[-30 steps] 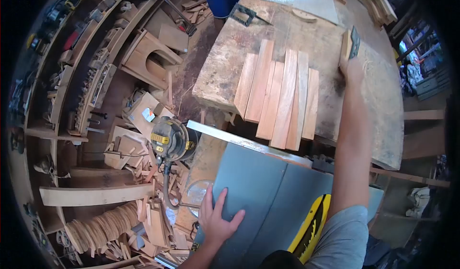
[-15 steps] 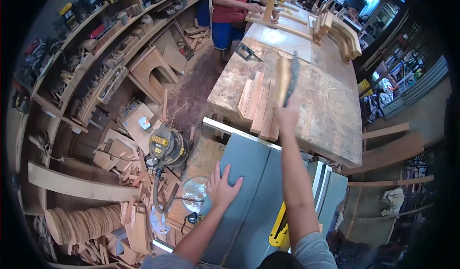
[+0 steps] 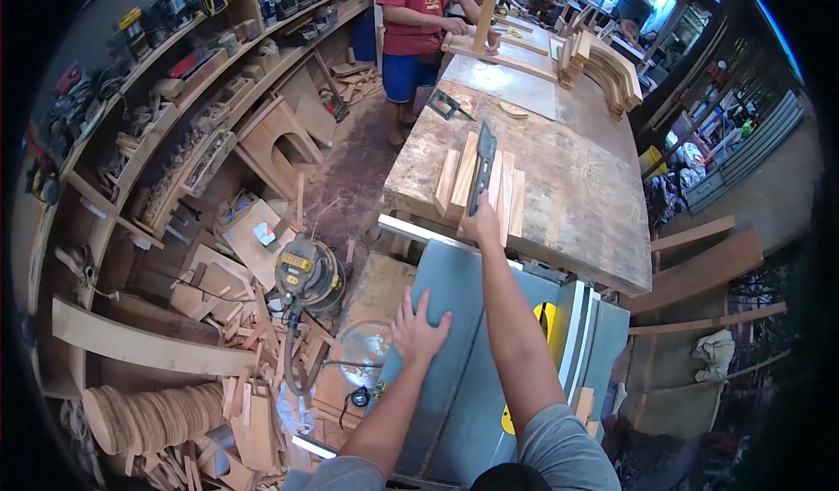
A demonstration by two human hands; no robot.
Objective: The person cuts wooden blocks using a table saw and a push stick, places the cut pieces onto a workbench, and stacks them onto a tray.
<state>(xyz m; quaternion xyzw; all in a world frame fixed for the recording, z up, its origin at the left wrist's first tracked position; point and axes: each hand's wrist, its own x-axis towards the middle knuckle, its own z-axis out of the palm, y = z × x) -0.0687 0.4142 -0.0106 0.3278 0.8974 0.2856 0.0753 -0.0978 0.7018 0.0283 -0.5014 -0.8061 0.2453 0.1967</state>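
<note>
My left hand (image 3: 419, 332) lies flat on the grey table saw top (image 3: 450, 294), fingers spread, holding nothing. My right hand (image 3: 482, 224) reaches past the saw's far edge to the wooden workbench (image 3: 594, 194). Its fingers are wrapped round a black push stick (image 3: 483, 163), which points away from me. Directly under and beside the stick are several wood strips (image 3: 447, 181) lying side by side on the bench's near edge. Whether my right hand also grips one of these strips is hidden. The yellow blade insert (image 3: 544, 321) shows partly beside my right forearm.
A person in a red shirt (image 3: 421, 10) works at the bench's far end. Curved wood pieces (image 3: 612, 76) are stacked at its right. A shop vacuum (image 3: 306, 273) stands left of the saw, near wood offcuts (image 3: 249, 316). Tool shelves (image 3: 188, 93) line the left wall.
My right hand has moved left and down with the push stick and a wood piece, from above the bench onto the strips. My left hand stays flat on the saw top.
</note>
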